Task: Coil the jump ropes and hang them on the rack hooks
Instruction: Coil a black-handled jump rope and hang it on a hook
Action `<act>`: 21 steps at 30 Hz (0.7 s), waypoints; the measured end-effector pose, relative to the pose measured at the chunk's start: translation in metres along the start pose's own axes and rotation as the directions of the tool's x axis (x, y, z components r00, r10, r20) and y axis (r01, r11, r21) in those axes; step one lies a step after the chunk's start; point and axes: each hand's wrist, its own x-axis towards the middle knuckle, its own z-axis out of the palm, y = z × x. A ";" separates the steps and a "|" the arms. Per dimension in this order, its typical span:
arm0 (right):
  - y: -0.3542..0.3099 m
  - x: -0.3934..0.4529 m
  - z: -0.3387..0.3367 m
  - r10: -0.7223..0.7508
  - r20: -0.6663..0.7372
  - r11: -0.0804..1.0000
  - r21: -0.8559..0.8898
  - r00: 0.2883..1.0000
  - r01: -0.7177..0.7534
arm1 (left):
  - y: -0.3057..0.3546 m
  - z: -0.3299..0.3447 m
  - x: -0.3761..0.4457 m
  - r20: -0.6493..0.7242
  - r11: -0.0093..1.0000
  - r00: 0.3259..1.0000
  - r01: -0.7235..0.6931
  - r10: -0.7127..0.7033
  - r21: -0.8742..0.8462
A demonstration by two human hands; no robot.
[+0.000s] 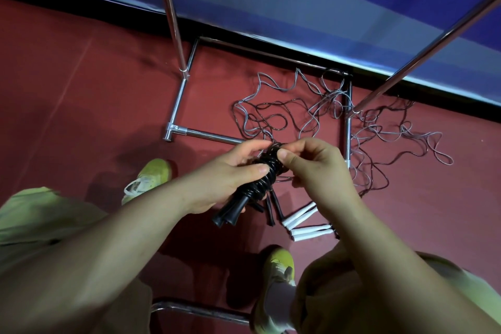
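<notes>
My left hand (227, 171) grips a black jump rope (261, 180) whose cord is wound tightly round its two black handles, which stick out below my palm. At the upper end of that bundle my right hand (311, 163) pinches the cord. On the red floor beyond lie several loose ropes (325, 116) in a tangle, dark and grey-white. White handles (306, 225) and black handles (271, 211) lie just below my hands. The chrome rack (176, 30) stands over the tangle; no hooks are in view.
The rack's base tubes (206, 134) form a frame on the floor, with a second upright (423, 46) slanting at the right. A blue wall panel (298, 3) runs behind. My yellow-green shoes (151, 176) flank the spot. Another chrome tube (200, 309) lies near my feet.
</notes>
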 end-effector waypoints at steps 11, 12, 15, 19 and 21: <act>0.002 0.008 -0.009 0.028 0.106 0.978 -0.208 0.994 -0.006 | -0.003 -0.002 -0.002 0.086 0.995 0.992 0.095 -0.095 0.006; 0.002 0.008 -0.010 0.027 0.115 0.973 -0.229 0.993 0.001 | -0.004 -0.002 -0.003 0.091 0.995 0.991 0.102 -0.103 0.011; 0.004 0.007 -0.009 -0.046 0.099 0.941 -0.330 0.994 0.076 | 0.000 -0.001 -0.006 0.089 0.993 0.989 0.115 -0.116 0.018; 0.009 0.005 -0.006 -0.131 0.071 0.921 -0.360 0.989 0.148 | 0.004 0.001 -0.006 0.069 0.993 0.991 0.116 -0.115 -0.014; 0.010 0.004 -0.005 -0.096 0.064 0.947 -0.300 0.993 0.111 | 0.003 0.001 -0.007 0.073 0.993 0.991 0.114 -0.112 -0.020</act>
